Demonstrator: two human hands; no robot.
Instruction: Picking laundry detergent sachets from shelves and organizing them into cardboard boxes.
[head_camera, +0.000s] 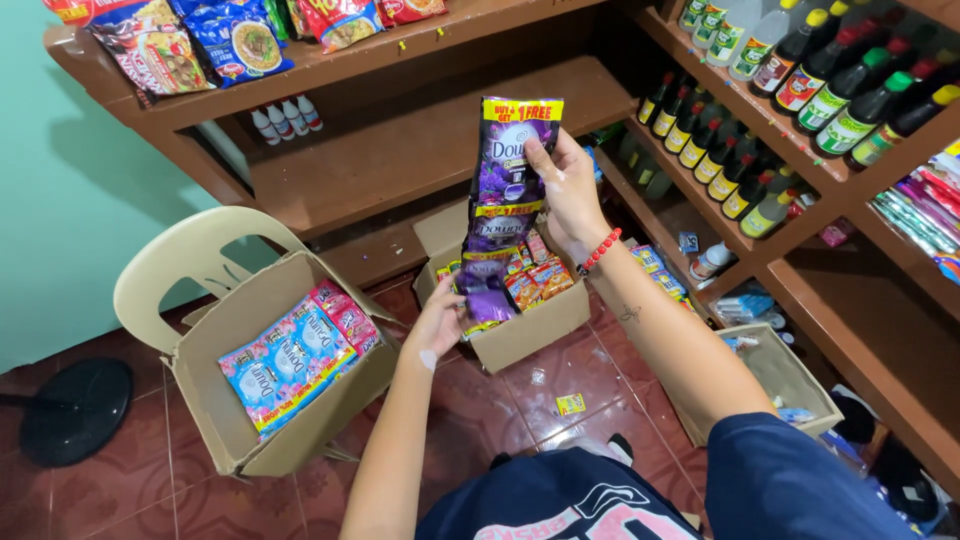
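A hanging strip of purple sachets (505, 205) with a yellow top band is stretched upright over a small cardboard box (530, 330). My right hand (565, 190), with a red bead bracelet on the wrist, grips the strip's top sachet. My left hand (440, 322) holds the strip's lower end just above the box, which contains small orange and red packets.
A larger cardboard box (215, 400) with blue and pink sachet strips rests on a cream plastic chair (185, 255). Wooden shelves (400, 150) hold noodle packs, small white bottles and rows of dark sauce bottles (830, 75). Another box (790, 375) sits at right on the red tiled floor.
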